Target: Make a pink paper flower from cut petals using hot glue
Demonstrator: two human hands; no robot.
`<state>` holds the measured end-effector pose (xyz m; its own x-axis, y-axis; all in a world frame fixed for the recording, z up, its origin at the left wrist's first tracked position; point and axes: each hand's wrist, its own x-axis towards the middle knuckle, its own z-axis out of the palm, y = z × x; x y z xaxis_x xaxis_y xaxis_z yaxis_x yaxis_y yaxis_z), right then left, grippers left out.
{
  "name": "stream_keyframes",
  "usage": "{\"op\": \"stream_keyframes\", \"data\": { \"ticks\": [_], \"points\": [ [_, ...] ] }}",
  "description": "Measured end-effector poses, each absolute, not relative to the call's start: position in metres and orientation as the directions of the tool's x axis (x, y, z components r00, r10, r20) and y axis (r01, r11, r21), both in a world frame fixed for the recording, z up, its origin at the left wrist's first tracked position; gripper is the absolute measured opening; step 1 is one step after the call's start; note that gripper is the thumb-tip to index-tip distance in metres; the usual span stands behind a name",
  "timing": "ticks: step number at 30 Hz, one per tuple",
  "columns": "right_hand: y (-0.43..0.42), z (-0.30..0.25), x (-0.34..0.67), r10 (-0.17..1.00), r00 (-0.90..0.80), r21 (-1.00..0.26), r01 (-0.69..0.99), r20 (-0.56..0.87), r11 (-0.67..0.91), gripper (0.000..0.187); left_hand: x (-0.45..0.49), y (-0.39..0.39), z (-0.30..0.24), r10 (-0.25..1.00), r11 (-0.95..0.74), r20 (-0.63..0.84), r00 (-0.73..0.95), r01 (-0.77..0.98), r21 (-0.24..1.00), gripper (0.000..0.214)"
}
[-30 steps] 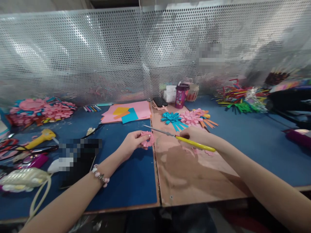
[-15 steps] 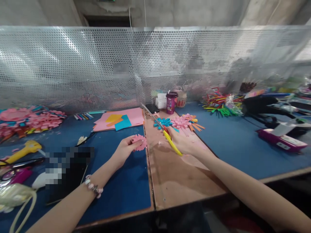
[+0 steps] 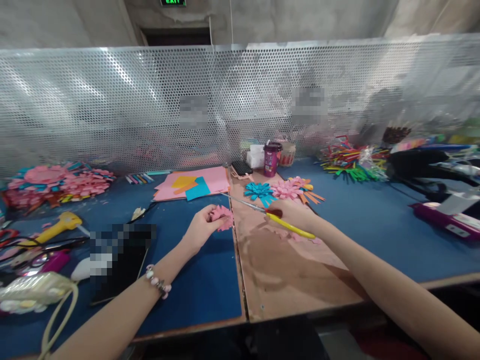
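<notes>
My left hand (image 3: 202, 227) pinches a small pink paper flower (image 3: 222, 217) just above the blue mat, near the seam with the brown board. My right hand (image 3: 296, 216) is closed round yellow-handled scissors (image 3: 270, 216); their thin metal blades point left toward the flower, with the tips a little short of it. Both hands hover over the middle of the bench. Pink paper scraps (image 3: 296, 236) lie under my right wrist.
Finished paper flowers, blue (image 3: 258, 191) and pink (image 3: 287, 189), lie behind the scissors. Pink paper sheets (image 3: 195, 183), a purple cup (image 3: 270, 160), a yellow glue gun (image 3: 56, 227), a flower pile (image 3: 56, 180) and coloured strips (image 3: 348, 162) ring the bench before a perforated metal screen (image 3: 112, 110).
My right hand swung the scissors up and away, then brought them back down so the blades point left at the flower. The left hand kept hold of the flower.
</notes>
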<state>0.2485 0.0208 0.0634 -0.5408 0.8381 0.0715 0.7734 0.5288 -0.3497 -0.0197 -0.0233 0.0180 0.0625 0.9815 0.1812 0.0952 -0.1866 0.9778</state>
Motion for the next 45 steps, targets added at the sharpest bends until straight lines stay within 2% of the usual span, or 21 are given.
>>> {"op": "stream_keyframes", "data": {
  "ticks": [4,10,17,26,39,45],
  "points": [
    [0.029,0.069,0.258,0.781,-0.62,-0.325,0.724,0.082,0.609,0.028,-0.019,-0.025,0.017,0.976,-0.21,0.202,0.075,0.123,0.97,0.025],
    [0.03,0.071,0.257,0.76,-0.65,-0.351,0.707,0.019,0.614,0.026,-0.015,-0.027,0.02,0.976,-0.209,0.198,0.092,0.139,0.968,0.027],
    [0.028,0.071,0.258,0.721,-0.687,-0.318,0.705,-0.086,0.634,0.025,-0.018,-0.025,0.017,0.972,-0.236,0.23,0.055,0.28,0.93,0.033],
    [0.016,0.082,0.253,0.757,-0.637,-0.302,0.757,-0.146,0.579,0.019,-0.018,-0.025,0.017,0.967,-0.254,0.248,0.063,0.353,0.9,0.035],
    [0.006,0.089,0.248,0.752,-0.629,-0.293,0.77,-0.197,0.567,0.02,-0.018,-0.024,0.013,0.955,-0.295,0.276,0.105,0.301,0.907,0.034],
    [0.017,0.076,0.252,0.732,-0.664,-0.268,0.741,-0.155,0.615,0.019,-0.015,-0.025,0.013,0.956,-0.292,0.273,0.107,0.247,0.924,0.033]
  ]
}}
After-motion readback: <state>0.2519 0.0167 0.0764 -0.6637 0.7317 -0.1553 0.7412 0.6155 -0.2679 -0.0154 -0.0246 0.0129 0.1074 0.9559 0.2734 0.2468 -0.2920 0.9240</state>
